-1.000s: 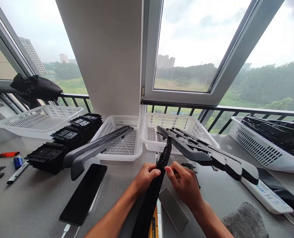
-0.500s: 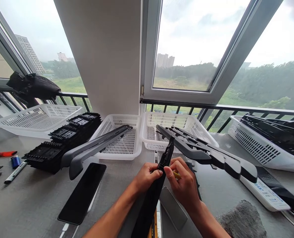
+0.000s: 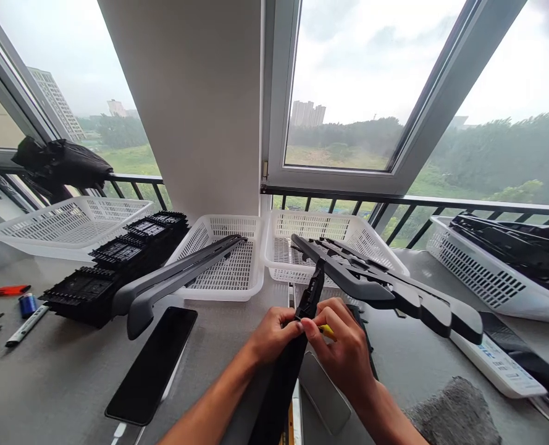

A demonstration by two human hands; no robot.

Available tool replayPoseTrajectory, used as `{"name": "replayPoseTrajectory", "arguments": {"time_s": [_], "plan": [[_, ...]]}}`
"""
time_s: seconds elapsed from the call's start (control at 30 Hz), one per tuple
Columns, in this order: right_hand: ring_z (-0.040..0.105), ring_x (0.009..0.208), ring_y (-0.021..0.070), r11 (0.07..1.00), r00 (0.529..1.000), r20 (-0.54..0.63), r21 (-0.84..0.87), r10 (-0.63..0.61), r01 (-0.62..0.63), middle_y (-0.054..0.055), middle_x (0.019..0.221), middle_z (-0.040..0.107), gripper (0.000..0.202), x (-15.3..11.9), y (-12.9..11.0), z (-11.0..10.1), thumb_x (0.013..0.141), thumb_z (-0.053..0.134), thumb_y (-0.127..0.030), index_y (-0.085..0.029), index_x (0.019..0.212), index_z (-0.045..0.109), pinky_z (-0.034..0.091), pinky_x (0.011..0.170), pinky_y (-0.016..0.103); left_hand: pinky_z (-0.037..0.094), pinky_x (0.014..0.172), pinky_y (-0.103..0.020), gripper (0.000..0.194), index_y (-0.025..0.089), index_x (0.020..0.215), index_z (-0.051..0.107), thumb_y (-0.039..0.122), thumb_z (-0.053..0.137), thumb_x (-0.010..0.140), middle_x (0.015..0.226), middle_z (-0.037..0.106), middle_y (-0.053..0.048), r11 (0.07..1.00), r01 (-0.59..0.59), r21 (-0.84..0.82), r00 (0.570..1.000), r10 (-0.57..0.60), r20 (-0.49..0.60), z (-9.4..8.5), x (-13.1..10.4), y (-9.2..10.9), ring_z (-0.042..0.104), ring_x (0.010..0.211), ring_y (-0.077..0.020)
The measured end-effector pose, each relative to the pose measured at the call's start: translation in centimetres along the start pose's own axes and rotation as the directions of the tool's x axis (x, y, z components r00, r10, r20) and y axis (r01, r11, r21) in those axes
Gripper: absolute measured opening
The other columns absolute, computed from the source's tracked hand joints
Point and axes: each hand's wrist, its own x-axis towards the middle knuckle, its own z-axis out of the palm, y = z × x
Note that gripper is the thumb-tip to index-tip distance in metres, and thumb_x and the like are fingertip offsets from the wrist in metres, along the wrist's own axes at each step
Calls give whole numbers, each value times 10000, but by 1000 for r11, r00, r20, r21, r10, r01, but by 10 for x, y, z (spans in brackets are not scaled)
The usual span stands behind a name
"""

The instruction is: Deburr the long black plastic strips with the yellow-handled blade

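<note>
A: What step do you read in the head view?

B: Fine handwork at one spot on a black strip (image 3: 278, 386), I'd judge. The strip slants up the middle of the table (image 3: 52, 395), and its lower end leaves the frame.

A: And the hands?

B: The left hand (image 3: 274, 335) grips the strip, thumb on top. The right hand (image 3: 343, 343) is closed round a yellow piece (image 3: 327, 332), mostly hidden, so I can't tell what it is. Its thumb and forefinger meet the left thumb just below the strip's open, ribbed section.

A: What does the next move call for?

B: My guess: the left grip firm, the right working in small, controlled pushes or turns. If the strip rolls, the contact could slip.

A: Any edges to mind?

B: Ahead, yes. The strip's tip lies against the grey rails (image 3: 362, 287) in this view; I can't tell if they touch. Behind it is the near rim of a white basket (image 3: 283, 272).

A: Where is there room?

B: More to the sides. Tabletop shows between the left forearm and the black phone (image 3: 151, 364), and between the right wrist and the grey cloth (image 3: 457, 411). A flat grey slab (image 3: 325, 392) lies under the working area, so lowering there is tighter.
</note>
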Motion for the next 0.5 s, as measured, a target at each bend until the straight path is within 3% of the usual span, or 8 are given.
{"name": "replayPoseTrajectory", "arguments": {"time_s": [0.17, 0.4, 0.5], "plan": [[601, 773, 157, 999, 998, -35, -23, 49, -50, -5, 869, 605, 301, 2, 8, -4, 1092, 643, -327, -245, 821, 542, 471, 720, 270, 271, 629, -302, 517, 192, 645, 586, 661, 720, 818, 661, 406, 31, 999, -10, -51, 1000, 9, -22, 0, 1, 0, 347, 665, -146], [582, 726, 151, 990, 990, 55, 38, 131, -133, -15, 789, 607, 342, 2, 4, -4, 1127, 510, -341, -243, 799, 519, 456, 687, 261, 264, 540, -274, 485, 201, 686, 610, 640, 793, 782, 612, 417, 55, 945, -24, -326, 961, -68, -268, -4, 3, 8, 342, 566, -117], [563, 677, 146, 985, 983, 104, 60, 154, -161, -21, 746, 592, 372, 2, 1, -4, 1135, 456, -376, -238, 799, 535, 428, 640, 267, 288, 508, -250, 456, 208, 707, 592, 592, 827, 780, 600, 424, 73, 902, -34, -429, 946, -110, -306, -5, 2, 13, 355, 539, -103]]}}
